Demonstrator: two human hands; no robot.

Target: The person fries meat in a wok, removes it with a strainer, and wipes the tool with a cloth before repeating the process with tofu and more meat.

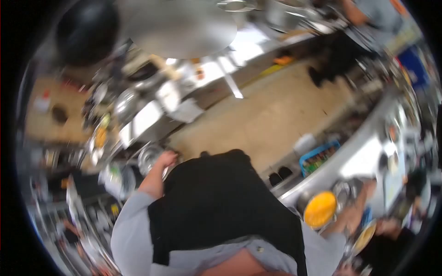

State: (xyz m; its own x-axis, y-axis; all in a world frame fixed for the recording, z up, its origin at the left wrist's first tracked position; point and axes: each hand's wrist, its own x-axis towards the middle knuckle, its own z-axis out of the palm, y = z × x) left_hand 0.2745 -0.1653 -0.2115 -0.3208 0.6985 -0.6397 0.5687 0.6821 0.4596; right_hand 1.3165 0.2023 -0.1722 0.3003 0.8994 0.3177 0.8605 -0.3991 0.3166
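Apparently, bowl [150,157] was beside left hand [168,158], fingers seemingly curled near rim, maybe for steadying; blur hid real hold. Right hand [368,186] reached across counter [352,158] near pans [343,190], opening and hold not tellable. Yellow food [321,209] sat near right forearm, probably for easy reach.

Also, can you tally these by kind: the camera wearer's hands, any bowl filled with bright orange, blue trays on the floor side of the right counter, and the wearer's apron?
Hands: 2 (left hand, right hand)
Bright orange-filled bowl: 1
Blue tray: 1
Black apron: 1
Total: 5
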